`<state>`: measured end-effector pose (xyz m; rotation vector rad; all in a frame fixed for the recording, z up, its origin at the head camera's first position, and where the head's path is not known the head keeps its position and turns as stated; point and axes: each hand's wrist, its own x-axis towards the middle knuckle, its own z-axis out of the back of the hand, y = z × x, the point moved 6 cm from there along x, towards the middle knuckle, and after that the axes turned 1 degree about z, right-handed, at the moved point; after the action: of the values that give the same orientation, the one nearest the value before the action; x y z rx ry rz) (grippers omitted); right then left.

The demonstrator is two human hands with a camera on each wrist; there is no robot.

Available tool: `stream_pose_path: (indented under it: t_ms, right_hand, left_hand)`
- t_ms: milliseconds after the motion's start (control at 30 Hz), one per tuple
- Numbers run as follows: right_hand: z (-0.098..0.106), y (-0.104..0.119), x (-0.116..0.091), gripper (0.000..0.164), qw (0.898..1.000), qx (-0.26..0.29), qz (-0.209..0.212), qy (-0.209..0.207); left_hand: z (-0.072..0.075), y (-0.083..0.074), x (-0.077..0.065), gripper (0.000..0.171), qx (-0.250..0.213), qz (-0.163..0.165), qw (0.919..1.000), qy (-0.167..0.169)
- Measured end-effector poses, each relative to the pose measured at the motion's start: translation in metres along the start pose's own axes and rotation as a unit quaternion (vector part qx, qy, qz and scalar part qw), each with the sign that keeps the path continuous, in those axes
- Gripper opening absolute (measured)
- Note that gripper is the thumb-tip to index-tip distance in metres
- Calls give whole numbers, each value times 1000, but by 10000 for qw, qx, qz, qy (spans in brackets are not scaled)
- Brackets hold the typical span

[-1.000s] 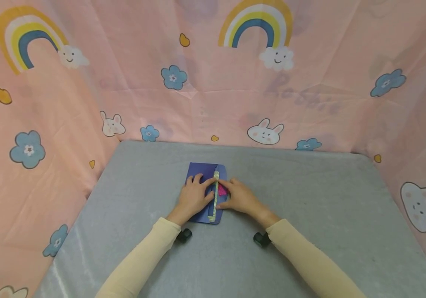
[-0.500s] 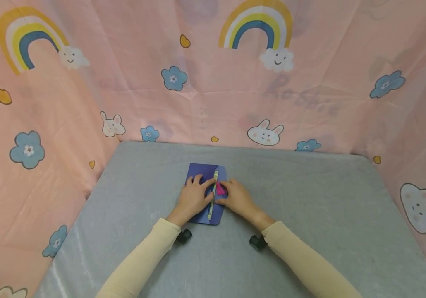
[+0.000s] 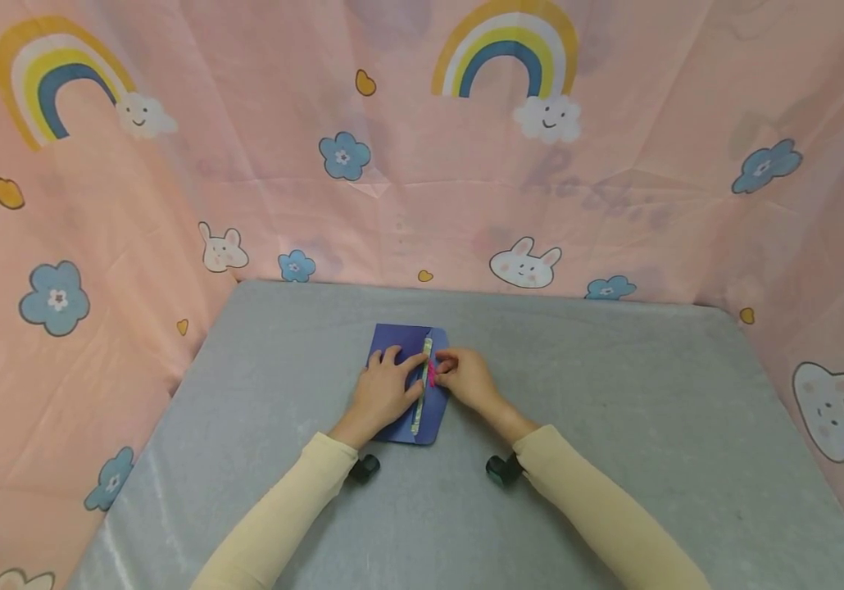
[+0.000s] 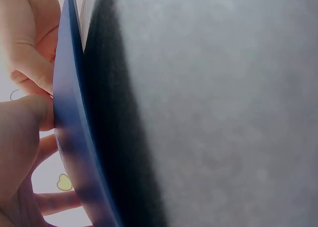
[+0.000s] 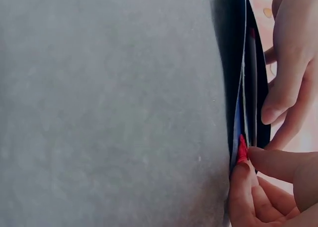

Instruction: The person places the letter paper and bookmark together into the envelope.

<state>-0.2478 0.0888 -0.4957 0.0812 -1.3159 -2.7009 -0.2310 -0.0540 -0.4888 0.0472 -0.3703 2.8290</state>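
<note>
A blue-purple envelope (image 3: 401, 334) lies on the grey table in the head view, its flap (image 3: 433, 422) opened out to the right. Along its mouth runs a narrow pale green and yellow patterned edge (image 3: 418, 414) of something mostly inside the envelope. My left hand (image 3: 383, 389) rests with spread fingers on the envelope's body, thumb and index finger close to that edge. My right hand (image 3: 472, 381) pinches a bright pink tassel (image 3: 432, 374) over the flap. In the right wrist view, the tassel (image 5: 242, 150) shows between thumb and fingertip at the envelope's mouth.
Grey cloth covers the table (image 3: 614, 426). Behind and at both sides hangs a pink curtain (image 3: 407, 213) printed with rainbows, rabbits and flowers. Dark wrist cameras (image 3: 503, 471) sit under both cream sleeves (image 3: 599, 508).
My right hand has shifted slightly left, its fingers drawing in from the flap and patterned edge to the pink tassel. The patterned edge shows narrower than a second ago. My left hand stays put.
</note>
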Motion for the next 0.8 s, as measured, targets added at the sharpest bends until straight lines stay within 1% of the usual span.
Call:
stream_pose_path:
  t_ms: [233,400,533,633,800]
  right_hand:
    - [-3,-2,6,36,10000,-31,92,-1]
    - [-3,-4,9,36,9998,122,75,147]
    - [-4,-7,12,34,9995,199,3,264]
    - [-4,-11,13,33,9985,373,-113,381]
    - [-4,-17,13,32,9944,874,-280,529]
  left_hand:
    - [0,1,0,48,2,-15,10000,-39]
    - [1,1,0,48,12,-44,9999,-96]
    - [1,0,0,48,-8,-39,10000,-78]
    - [1,1,0,48,-13,-32,10000,-62]
    - [0,1,0,48,13,7,10000,-17]
